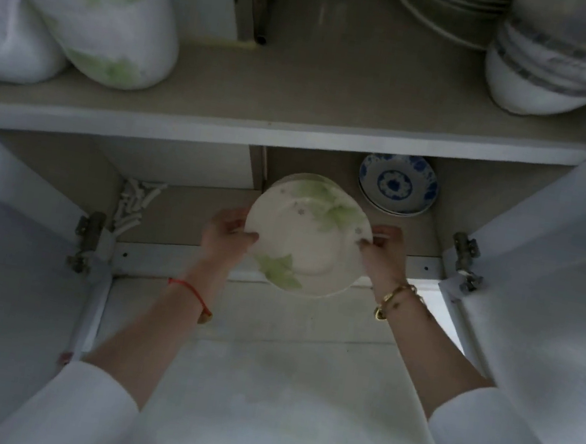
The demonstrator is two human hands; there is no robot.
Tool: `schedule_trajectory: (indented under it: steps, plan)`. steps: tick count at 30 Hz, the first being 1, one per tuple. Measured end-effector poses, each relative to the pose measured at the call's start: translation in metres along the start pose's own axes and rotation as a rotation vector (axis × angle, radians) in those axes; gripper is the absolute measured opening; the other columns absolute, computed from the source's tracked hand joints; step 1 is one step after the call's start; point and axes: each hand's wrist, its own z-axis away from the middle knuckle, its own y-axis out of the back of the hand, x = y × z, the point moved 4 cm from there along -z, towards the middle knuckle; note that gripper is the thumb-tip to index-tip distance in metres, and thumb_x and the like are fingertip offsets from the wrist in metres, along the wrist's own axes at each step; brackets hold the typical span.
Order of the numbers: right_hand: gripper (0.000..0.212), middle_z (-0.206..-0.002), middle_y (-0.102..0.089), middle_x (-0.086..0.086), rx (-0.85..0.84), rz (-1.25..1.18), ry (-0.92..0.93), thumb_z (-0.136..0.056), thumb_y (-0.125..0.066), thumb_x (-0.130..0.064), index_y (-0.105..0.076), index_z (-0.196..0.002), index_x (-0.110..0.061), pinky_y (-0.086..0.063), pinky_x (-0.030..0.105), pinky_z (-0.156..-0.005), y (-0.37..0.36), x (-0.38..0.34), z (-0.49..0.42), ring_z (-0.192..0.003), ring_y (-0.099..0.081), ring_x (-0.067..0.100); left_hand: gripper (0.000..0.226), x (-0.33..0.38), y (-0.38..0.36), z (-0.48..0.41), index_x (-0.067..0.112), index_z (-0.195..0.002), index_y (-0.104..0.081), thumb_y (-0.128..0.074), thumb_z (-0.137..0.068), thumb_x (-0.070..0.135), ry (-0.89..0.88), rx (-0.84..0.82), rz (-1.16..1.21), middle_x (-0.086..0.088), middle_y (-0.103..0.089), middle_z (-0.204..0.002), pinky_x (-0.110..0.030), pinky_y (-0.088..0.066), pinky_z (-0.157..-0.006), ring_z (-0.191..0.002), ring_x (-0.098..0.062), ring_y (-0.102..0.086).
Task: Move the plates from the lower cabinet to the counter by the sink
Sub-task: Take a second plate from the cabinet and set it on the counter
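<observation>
A stack of white plates with green leaf prints (306,235) sits at the front of the lower cabinet shelf (186,213), its near edge past the shelf's front. My left hand (229,233) grips the stack's left rim and my right hand (382,250) grips its right rim. Behind and to the right, two or three blue-patterned white plates (397,188) lie stacked at the back of the same shelf.
Both cabinet doors (1,254) (556,284) stand wide open on either side. The upper shelf (282,106) holds white bagged items at left, stacked plates (450,2) and stacked bowls (559,60) at right. Small white cylinders (134,205) lie at the lower shelf's left.
</observation>
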Motion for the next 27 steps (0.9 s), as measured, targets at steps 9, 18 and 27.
schedule_trajectory:
  steps: [9,18,27]
  plan:
    - [0.031,-0.111,-0.068,0.011,-0.079,0.066,-0.105,-0.086,-0.061,-0.004,-0.06,-0.116,-0.009,-0.05,0.031,-0.08,0.073,-0.072,0.119,-0.098,-0.064,0.026,0.044,0.07,0.06,0.135,0.003,-0.125,-0.06,-0.068,-0.082,-0.006,0.102,-0.01,-0.042,-0.019,-0.067,-0.121,-0.033,-0.049,-0.077,-0.101,-0.031,-0.064]
    - [0.03,-0.11,-0.07,0.012,-0.06,0.003,-0.113,-0.083,-0.063,-0.002,-0.062,-0.112,-0.012,-0.057,0.043,-0.086,0.143,-0.174,0.209,-0.101,-0.067,0.031,0.04,0.166,0.106,0.247,0.018,-0.113,-0.067,-0.065,-0.082,-0.008,0.102,-0.02,0.042,-0.009,-0.07,-0.114,-0.05,-0.053,-0.098,-0.108,-0.031,-0.066]
    - [0.027,-0.084,-0.067,0.0,-0.056,-0.164,-0.117,-0.086,-0.059,0.004,-0.063,-0.097,-0.02,-0.05,0.019,-0.055,0.23,-0.288,0.317,-0.072,-0.063,0.013,0.045,0.274,0.147,0.361,0.021,-0.112,-0.066,-0.063,-0.082,-0.013,0.105,-0.015,0.22,-0.007,-0.07,-0.114,-0.047,-0.053,-0.097,-0.103,-0.024,-0.065]
